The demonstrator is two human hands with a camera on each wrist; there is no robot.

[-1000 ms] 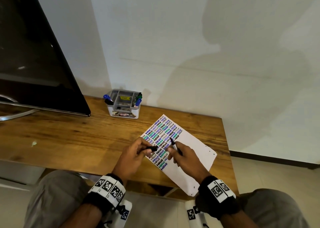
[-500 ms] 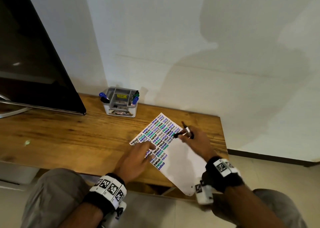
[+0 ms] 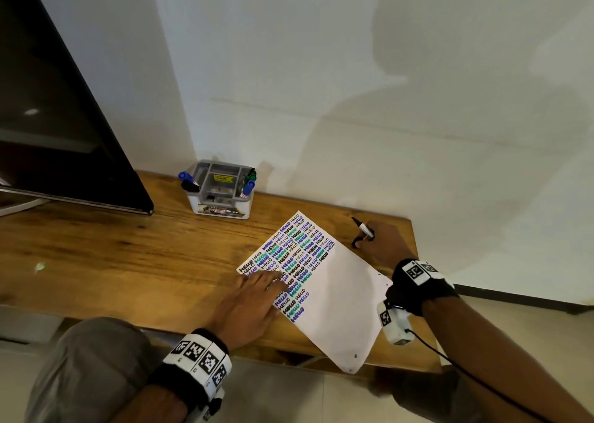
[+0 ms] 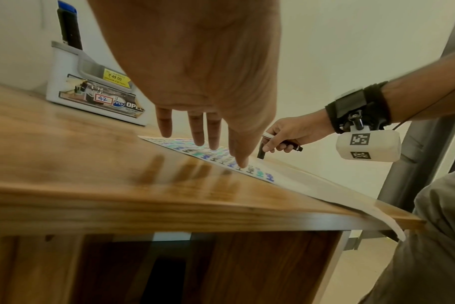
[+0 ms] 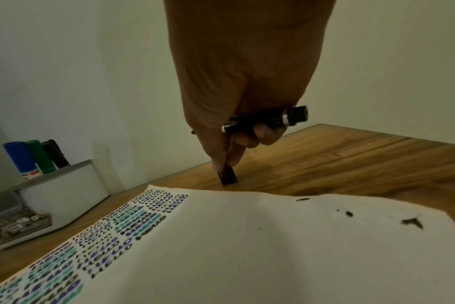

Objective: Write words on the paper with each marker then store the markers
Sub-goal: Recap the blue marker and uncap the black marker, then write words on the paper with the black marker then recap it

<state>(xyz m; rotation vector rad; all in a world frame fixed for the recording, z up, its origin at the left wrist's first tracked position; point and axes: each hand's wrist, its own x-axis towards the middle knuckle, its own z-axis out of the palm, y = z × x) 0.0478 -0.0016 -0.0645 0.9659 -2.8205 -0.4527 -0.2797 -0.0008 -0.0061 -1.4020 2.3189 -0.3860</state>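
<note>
A white paper (image 3: 337,294) filled with rows of coloured "HELLO" lies on the wooden table (image 3: 128,255). My left hand (image 3: 273,281) rests flat on the written part, fingers straight (image 4: 213,139). Right of the paper, my right hand (image 3: 361,241) grips an uncapped black marker (image 3: 365,229) with its tip pointing away. Thumb and forefinger of the same hand pinch the marker's black cap (image 5: 229,175), which stands on the bare wood. In the left wrist view the cap (image 4: 260,151) shows just past the paper's edge.
A grey and white desk organizer (image 3: 221,197) stands at the wall behind the paper, holding blue (image 5: 18,156), green (image 5: 39,156) and black (image 5: 55,154) markers. A dark monitor (image 3: 64,133) fills the left. The paper's near corner (image 3: 350,358) overhangs the table's front edge.
The cap went from my left hand to my right, which carried marker and cap rightward off the paper down to the wood. My left hand came down flat on the paper.
</note>
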